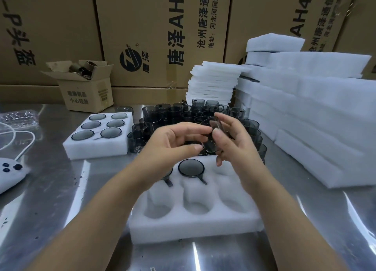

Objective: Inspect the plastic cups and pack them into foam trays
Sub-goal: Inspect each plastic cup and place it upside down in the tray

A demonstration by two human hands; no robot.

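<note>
Both hands hold one smoky grey plastic cup [211,142] tilted in the air above the near foam tray [195,222]. My left hand [175,142] pinches it from the left, and my right hand [232,140] grips it from the right. That tray has one cup [191,167] seated in its back row, another partly hidden behind my left wrist, and several empty holes. A crowd of loose grey cups [183,114] stands behind my hands. Further left, a second foam tray [95,148] has every hole filled with cups.
Stacks of white foam trays [317,116] and thin foam sheets [213,81] rise at the right. A small open cardboard box [87,87] stands back left before large cartons. A white cable and device [10,173] lie at the left edge of the steel table [61,199].
</note>
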